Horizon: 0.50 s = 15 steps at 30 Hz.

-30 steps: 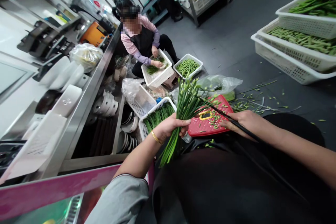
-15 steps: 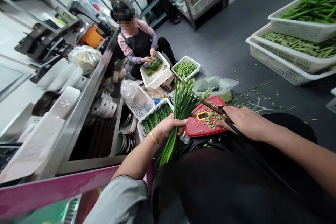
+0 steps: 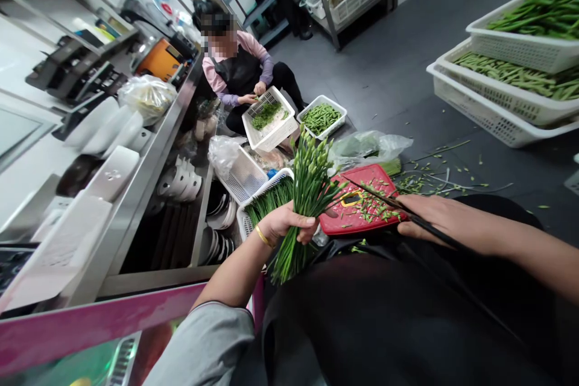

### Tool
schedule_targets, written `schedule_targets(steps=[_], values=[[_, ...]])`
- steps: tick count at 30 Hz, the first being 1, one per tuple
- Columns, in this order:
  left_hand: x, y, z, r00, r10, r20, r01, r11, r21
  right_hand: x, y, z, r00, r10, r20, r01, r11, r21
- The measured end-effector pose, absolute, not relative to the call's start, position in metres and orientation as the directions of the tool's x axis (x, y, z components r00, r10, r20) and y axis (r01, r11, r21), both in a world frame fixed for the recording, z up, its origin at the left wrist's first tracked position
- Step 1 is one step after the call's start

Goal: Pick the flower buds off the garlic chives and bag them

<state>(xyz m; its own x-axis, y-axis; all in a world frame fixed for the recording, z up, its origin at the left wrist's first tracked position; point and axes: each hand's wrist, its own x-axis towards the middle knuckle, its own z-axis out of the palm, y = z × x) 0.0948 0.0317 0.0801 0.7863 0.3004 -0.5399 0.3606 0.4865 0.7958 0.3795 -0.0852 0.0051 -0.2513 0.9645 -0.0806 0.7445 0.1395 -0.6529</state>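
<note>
As left hand (image 3: 287, 223) grips chives (image 3: 304, 205), right hand (image 3: 438, 217) holding scissors (image 3: 380, 196)

Bright even light, faint shadows, curved wide-angle edges

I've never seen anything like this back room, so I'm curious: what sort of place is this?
Most likely a restaurant kitchen's prep area: a long steel counter with white bowls stored beneath it, stacked plastic baskets of greens, and a chive bundle in the left hand.
</note>
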Motion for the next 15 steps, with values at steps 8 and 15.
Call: schedule_targets(steps=[8, 15], values=[[0.108, 0.024, 0.074, 0.762, 0.250, -0.598, 0.443, 0.472, 0.762, 0.356, -0.067, 0.047, -0.332, 0.936, -0.115, 0.809, 0.220, -0.545], [0.118, 0.018, 0.079, 0.674, 0.367, -0.641, 0.550, 0.331, 0.767, 0.361, -0.071, 0.048, -0.254, 0.963, -0.093, 0.916, 0.209, -0.343]])
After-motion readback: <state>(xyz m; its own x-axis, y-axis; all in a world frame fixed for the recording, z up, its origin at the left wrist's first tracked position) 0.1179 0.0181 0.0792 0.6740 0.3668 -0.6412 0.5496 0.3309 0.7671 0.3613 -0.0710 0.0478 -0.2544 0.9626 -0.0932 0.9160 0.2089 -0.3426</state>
